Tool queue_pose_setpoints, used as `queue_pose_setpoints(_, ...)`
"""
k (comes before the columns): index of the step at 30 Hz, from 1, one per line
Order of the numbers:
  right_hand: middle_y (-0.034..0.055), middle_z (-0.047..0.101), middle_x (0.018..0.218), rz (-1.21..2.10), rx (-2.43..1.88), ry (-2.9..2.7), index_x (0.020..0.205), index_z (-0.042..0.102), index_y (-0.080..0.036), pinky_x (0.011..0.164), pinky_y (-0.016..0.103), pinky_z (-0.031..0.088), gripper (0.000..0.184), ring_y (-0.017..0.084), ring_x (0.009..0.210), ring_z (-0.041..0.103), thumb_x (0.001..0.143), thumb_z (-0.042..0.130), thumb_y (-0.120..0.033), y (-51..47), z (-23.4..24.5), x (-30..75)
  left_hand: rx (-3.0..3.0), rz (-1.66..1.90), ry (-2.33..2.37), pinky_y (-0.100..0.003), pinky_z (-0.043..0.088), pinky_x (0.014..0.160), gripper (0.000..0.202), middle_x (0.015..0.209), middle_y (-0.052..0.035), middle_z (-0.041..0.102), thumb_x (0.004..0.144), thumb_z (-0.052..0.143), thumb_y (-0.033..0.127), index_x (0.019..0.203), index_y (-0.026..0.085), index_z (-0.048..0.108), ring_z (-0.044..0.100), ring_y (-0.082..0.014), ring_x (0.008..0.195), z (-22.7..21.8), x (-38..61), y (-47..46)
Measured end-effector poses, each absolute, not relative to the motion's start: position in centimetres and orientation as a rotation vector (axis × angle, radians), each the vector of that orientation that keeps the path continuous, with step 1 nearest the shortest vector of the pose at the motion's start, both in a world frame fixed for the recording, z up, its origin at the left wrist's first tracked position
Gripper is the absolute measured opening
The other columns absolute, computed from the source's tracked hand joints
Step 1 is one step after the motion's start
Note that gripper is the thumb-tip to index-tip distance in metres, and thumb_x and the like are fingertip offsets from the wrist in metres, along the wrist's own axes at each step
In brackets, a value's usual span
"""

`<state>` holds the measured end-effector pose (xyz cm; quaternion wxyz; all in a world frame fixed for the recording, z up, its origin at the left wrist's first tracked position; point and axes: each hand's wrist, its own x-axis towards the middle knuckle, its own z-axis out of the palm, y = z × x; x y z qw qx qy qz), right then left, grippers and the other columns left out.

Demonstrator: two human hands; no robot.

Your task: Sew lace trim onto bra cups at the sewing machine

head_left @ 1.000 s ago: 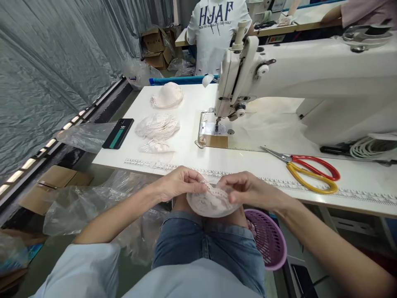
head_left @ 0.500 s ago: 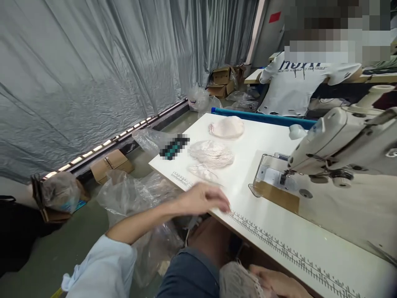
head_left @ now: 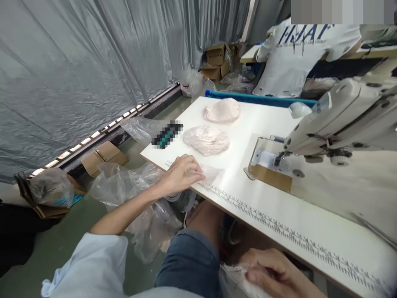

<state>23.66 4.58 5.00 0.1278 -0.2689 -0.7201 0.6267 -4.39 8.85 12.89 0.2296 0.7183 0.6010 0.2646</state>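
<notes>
My left hand (head_left: 180, 173) reaches over the near left part of the white table (head_left: 248, 136), its fingers curled down onto a small pale lace piece (head_left: 208, 171) by the printed ruler strip. My right hand (head_left: 269, 273) rests low over my lap, fingers closed on a pale lace fabric piece (head_left: 235, 278). Farther back on the table lie a pile of lace pieces (head_left: 206, 140) and a rounded pink cup piece (head_left: 222, 110).
A white sewing machine (head_left: 344, 116) fills the right side, its needle plate (head_left: 269, 163) near the table's middle. A phone (head_left: 167, 134) lies at the left edge. Clear plastic bags (head_left: 124, 186) and cardboard boxes (head_left: 104, 155) cover the floor. A person in a white shirt (head_left: 297, 54) stands behind.
My view has swung left. My left hand let go of the lace piece in my lap and reached out onto the small lace piece on the table. My right hand kept the lap piece.
</notes>
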Motion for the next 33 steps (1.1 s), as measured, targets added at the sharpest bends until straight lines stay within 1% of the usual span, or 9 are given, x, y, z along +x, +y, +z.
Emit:
queue_pose_setpoints(1,0.0049,0.065,0.07,1.829,-0.767,-2.09,0.075,0.068,-0.018,0.058,0.024,0.046,0.034,0.017,0.065,0.059,0.087,0.053,-0.045,4.4,5.5,23.4,1.956,0.692,1.466,-0.025,0.041,0.077,0.022,0.087,-0.0054,0.063,0.078,0.064,0.036,0.075,0.015,0.068,0.055,-0.0171,0.086,13.0,-3.5,7.5)
queue_pose_setpoints(4,0.0057,0.069,0.071,1.855,-0.681,-1.996,0.078,0.07,-0.015,0.058,0.021,0.046,0.025,0.015,0.064,0.061,0.087,0.058,-0.036,3.7,6.8,23.0,1.595,0.38,1.09,-0.02,0.037,0.057,0.026,0.069,-0.0017,0.061,0.079,0.064,0.038,0.08,0.013,0.068,0.05,-0.0099,0.062,11.2,-0.8,4.7)
queue_pose_setpoints(6,0.0049,0.07,0.073,1.881,-0.647,-1.949,0.083,0.071,-0.016,0.057,0.021,0.046,0.019,0.014,0.062,0.062,0.086,0.06,-0.03,3.3,7.2,23.3,1.36,0.364,1.1,-0.019,0.032,0.05,0.028,0.06,0.0006,0.056,0.077,0.065,0.039,0.081,0.011,0.067,0.044,-0.007,0.053,8.4,0.7,3.9)
queue_pose_setpoints(10,0.0032,0.072,0.074,1.847,-0.702,-1.906,0.086,0.073,-0.021,0.058,0.023,0.046,0.014,0.014,0.062,0.063,0.087,0.06,-0.025,2.0,7.6,25.7,1.097,0.44,1.174,-0.018,0.024,0.047,0.032,0.049,0.0055,0.047,0.073,0.068,0.04,0.083,0.009,0.067,0.034,-0.0043,0.045,2.9,2.7,3.2)
queue_pose_setpoints(12,0.0028,0.071,0.07,1.909,-0.645,-1.862,0.084,0.074,-0.025,0.058,0.024,0.046,0.017,0.013,0.06,0.063,0.088,0.058,-0.028,1.2,8.1,26.9,1.073,0.459,1.181,-0.019,0.023,0.048,0.033,0.049,0.0056,0.046,0.072,0.069,0.04,0.082,0.009,0.068,0.034,-0.0043,0.046,1.9,3.3,3.1)
queue_pose_setpoints(16,0.0009,0.065,0.058,1.985,-0.467,-1.785,0.076,0.073,-0.027,0.055,0.024,0.044,0.026,0.012,0.056,0.06,0.09,0.054,-0.039,1.1,7.9,27.1,0.975,0.485,1.12,-0.019,0.033,0.055,0.035,0.064,-0.0007,0.06,0.069,0.072,0.04,0.085,0.009,0.07,0.047,-0.0074,0.057,2.3,4.5,2.6)
queue_pose_setpoints(20,0.0009,0.061,0.068,1.667,-1.089,-1.783,0.082,0.066,-0.02,0.049,0.023,0.038,0.022,0.011,0.055,0.05,0.087,0.057,-0.039,2.1,5.0,25.2,0.805,0.441,0.978,-0.021,0.039,0.065,0.037,0.073,-0.0031,0.063,0.072,0.07,0.044,0.089,0.011,0.07,0.054,-0.01,0.067,2.9,5.1,1.7)
queue_pose_setpoints(25,-0.0014,0.053,0.064,1.593,-1.197,-1.833,0.085,0.059,-0.018,0.046,0.021,0.03,0.026,0.009,0.052,0.039,0.088,0.054,-0.043,2.0,2.5,24.4,0.795,0.392,0.923,-0.022,0.037,0.064,0.027,0.072,-0.0022,0.06,0.082,0.059,0.034,0.093,0.013,0.071,0.05,-0.0093,0.065,2.7,4.3,1.2)
queue_pose_setpoints(33,-0.0024,0.049,0.062,1.646,-1.19,-1.807,0.083,0.055,-0.017,0.046,0.02,0.031,0.027,0.009,0.052,0.04,0.088,0.053,-0.043,2.4,3.4,24.4,0.809,0.42,1.001,-0.024,0.037,0.066,0.025,0.073,-0.004,0.063,0.073,0.057,0.022,0.088,0.01,0.073,0.05,-0.0115,0.068,3.8,3.9,2.0)
